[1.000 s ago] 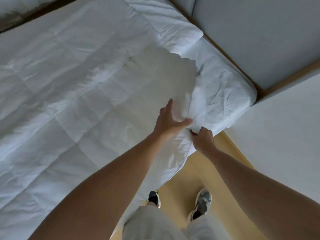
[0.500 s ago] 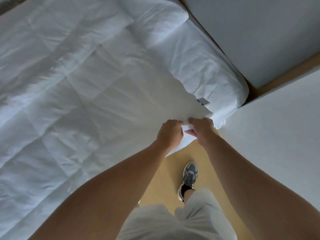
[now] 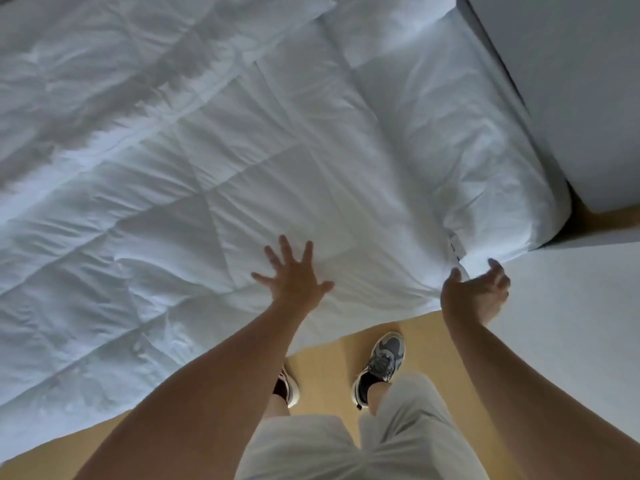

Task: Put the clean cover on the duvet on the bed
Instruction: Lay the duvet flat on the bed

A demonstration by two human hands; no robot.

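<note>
— Both hands have let go of the corner they were pinching together half a second back. Now the left hand (image 3: pixel 292 278) lies flat on the duvet (image 3: pixel 173 220), fingers fanned wide. The right hand (image 3: pixel 474 292) hangs empty, fingers loosely apart.

— Where has the corner gone?

— Dropped onto the bed (image 3: pixel 502 161). It sits just beside the right hand, a touch up and to its left, by the small label (image 3: pixel 456 244). That hand is plainly the nearer one.

— And the rest of it?

— Quilted face up, spread across the mattress. Its near edge runs from that corner away to the person's left, hanging over the wooden floor (image 3: pixel 329 355).

— Any sign of the clean cover?

— None that I can pick out; everything on the bed is white. I'd guess the duvet is only being laid straight, so the covering itself has yet to begin
</note>
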